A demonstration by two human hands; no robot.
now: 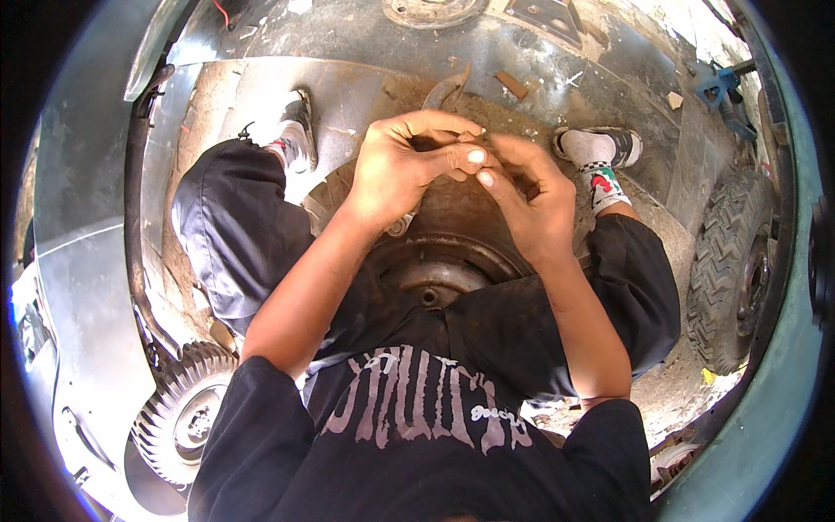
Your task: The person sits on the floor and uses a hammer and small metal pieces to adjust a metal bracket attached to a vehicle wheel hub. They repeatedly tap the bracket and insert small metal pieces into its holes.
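Observation:
My left hand and my right hand meet at the fingertips in the middle of the view. The fingers of both are bent into a pinch, with thumbs close together. Whatever lies between them is too small or too hidden to make out. Below the hands, between my legs, is a round rusty metal part, wheel-like, with a stub at its centre. A curved, blade-like strip shows just beyond the left hand; its lower end is hidden. Under my left wrist a small metal ring end peeks out.
Metal sheets cover the floor ahead, where a brown flat piece and a round metal disc lie. Tyres stand at right and lower left. A blue tool-like object is at far right. Vehicle panels flank me.

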